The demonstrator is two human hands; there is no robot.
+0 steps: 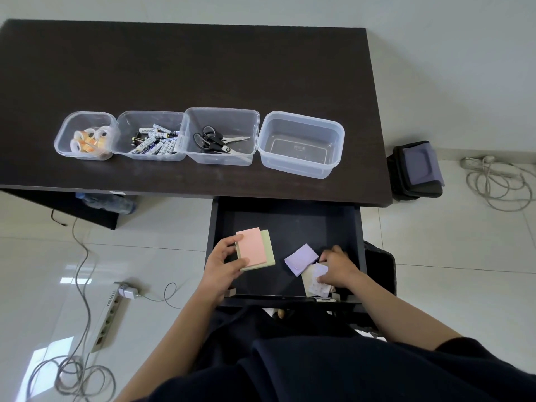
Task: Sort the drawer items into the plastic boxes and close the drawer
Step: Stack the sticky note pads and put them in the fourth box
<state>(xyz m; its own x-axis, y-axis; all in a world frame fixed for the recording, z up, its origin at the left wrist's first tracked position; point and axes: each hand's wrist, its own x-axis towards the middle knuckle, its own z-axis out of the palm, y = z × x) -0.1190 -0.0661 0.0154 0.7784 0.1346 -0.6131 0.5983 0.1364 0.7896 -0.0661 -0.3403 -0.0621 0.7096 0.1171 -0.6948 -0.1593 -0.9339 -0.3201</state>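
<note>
The dark drawer [290, 219] stands pulled out under the desk. Inside it, my left hand [222, 262] grips a pink sticky-note pad [251, 246] stacked on a green pad [268, 248]. My right hand [338, 266] pinches a pale sheet of small stickers [313, 281] beside a purple note pad [301, 259]. On the desk stand plastic boxes in a row: tape rolls [90, 139], batteries [153, 142], scissors [216, 139], and an empty box [300, 143] at the right.
The dark desk [185, 65] spans the upper view. A power strip [108, 314] and cables [78, 256] lie on the white floor at left. A black bag [416, 169] and coiled cord [499, 181] sit at right. My dark-clothed lap fills the bottom.
</note>
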